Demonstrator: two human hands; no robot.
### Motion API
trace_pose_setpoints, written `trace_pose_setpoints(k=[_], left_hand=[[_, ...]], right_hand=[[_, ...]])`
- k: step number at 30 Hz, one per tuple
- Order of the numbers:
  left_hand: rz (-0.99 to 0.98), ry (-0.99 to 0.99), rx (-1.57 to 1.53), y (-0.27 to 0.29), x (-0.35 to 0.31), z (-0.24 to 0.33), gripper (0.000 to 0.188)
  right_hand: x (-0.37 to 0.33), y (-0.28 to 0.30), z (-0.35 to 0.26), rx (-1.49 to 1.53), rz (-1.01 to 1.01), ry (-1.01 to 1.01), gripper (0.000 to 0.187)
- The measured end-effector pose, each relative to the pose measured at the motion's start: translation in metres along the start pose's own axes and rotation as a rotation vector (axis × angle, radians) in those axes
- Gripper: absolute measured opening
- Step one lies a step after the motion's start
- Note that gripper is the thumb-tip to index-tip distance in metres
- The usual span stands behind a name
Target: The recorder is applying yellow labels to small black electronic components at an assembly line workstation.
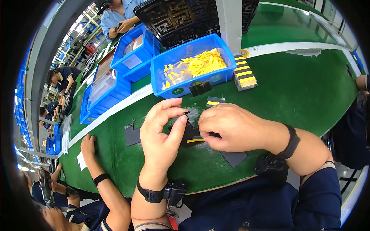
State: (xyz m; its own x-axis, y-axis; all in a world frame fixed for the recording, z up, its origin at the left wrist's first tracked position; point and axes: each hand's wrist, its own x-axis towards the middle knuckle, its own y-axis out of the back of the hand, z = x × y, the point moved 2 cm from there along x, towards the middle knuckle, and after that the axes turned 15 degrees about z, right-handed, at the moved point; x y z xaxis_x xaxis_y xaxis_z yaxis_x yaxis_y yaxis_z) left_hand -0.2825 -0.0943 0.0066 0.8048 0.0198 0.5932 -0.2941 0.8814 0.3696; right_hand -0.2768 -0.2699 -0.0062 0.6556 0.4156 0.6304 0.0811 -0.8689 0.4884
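My left hand (160, 134) is raised over the green table, thumb and forefinger pinching a small black piece (186, 114). Close beside it, my right hand (235, 127) has its fingers curled in. Whatever those fingers hold, if anything, is hidden from view. Between the hands lies a dark flat piece (189, 133), with a yellow strip (195, 141) by its near edge, next to my right fingertips. Just beyond my right hand is a small clear piece with a yellow band (214, 102). A dark grey flat piece (234, 158) sticks out below my right hand.
Ahead stands a blue bin (156, 79) of yellow pieces, beside a black-and-yellow striped block (245, 73). More blue bins (131, 69) are at the left. Another dark flat piece (132, 136) lies left. A co-worker's hand (88, 145) rests on the table (293, 92).
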Motion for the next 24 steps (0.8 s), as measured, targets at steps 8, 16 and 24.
trace_pose_setpoints(k=[8, 16, 24], left_hand=[[0.036, 0.140, -0.132, -0.004, -0.001, -0.002, 0.010], [0.025, 0.253, -0.253, -0.005, -0.004, 0.000, 0.006], [0.035, 0.413, -0.422, -0.008, -0.004, -0.010, 0.020]], right_hand=[[-0.002, 0.000, 0.000, -0.046, -0.048, 0.028, 0.009], [-0.001, -0.002, 0.000, 0.005, 0.022, 0.021, 0.006], [0.002, 0.000, -0.003, -0.020, 0.074, -0.042, 0.009]])
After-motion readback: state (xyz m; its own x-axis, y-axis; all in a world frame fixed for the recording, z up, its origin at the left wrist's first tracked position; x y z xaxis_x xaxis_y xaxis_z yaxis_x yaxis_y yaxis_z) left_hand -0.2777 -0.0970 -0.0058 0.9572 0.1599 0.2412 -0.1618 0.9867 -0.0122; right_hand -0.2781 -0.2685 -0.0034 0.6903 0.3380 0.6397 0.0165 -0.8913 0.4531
